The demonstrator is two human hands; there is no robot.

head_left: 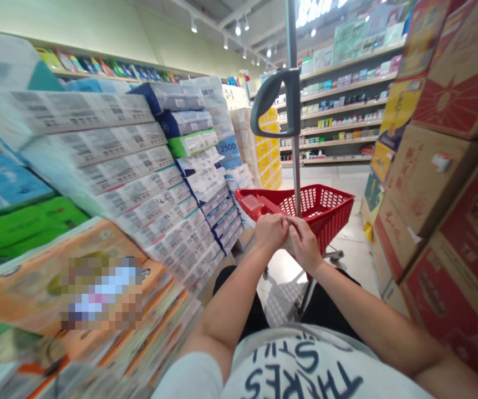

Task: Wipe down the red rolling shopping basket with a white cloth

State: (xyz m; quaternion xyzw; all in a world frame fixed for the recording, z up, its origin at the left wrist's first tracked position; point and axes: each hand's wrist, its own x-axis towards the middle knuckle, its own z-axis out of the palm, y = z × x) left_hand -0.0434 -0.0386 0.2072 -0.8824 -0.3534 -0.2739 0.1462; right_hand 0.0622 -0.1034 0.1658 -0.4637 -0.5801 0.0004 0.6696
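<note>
One bare left hand meets the right hand | fingers curled in; cannot tell whether they grip anything | red perforated plastic shopping-cart basket just beyond fingers, contact unclear | grey plastic loop handle on silver pole, above

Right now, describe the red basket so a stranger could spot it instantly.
Look between the stacked white packs on the left and the cardboard boxes on the right. Just past the hands, a metal pole crosses the red basket, whose holed sides set it apart from the solid boxes.
</note>
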